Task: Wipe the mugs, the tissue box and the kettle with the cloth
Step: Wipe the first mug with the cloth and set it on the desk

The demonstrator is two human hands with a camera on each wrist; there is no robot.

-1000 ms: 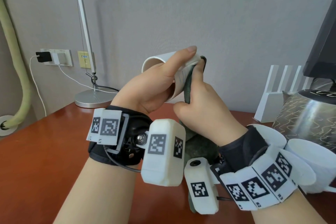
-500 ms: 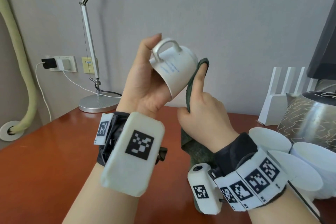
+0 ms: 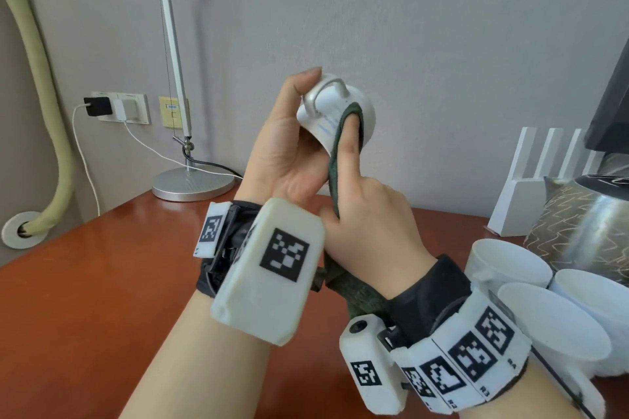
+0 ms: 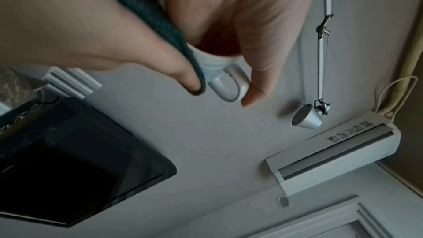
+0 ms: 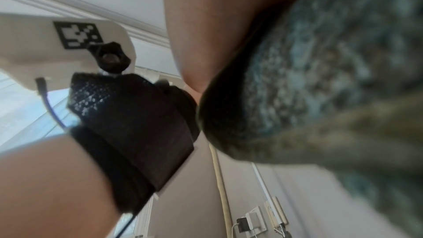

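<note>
White ceramic mug [image 3: 323,119] up in the air above the red-brown table [image 3: 102,282], well clear of the top, tipped on its side with the handle uppermost. Cradled in the left hand [image 3: 286,153]: palm turned toward the head camera, digits wrapped round the body, one fingertip resting against the handle, mouth of the mug facing back toward the wrist. Pressed on its right side by the dark green cloth [image 3: 335,160], flattened against the wall just beside the handle under the straightened index finger of the right hand [image 3: 367,224]. Other fingers of that hand curled round the bunched remainder, hanging down past the wrist and filling most of the right wrist view.

Set against a second ago: rolled over in the left hand, handle brought from out of sight round to the top, left wrist twisted palm-up. Cloth shifted from the edge of the mug onto the wall by the handle. Reads as working round the outside of this one mug, with a fresh patch now offered to the cloth and the handle itself probably yet to be rubbed.

Waiting on the table at the right: more white mugs [image 3: 507,265] packed close together, patterned metal kettle [image 3: 578,224] just behind them. No tissue box picked out with certainty in any view. Most of the task, on that showing, not yet done.
</note>
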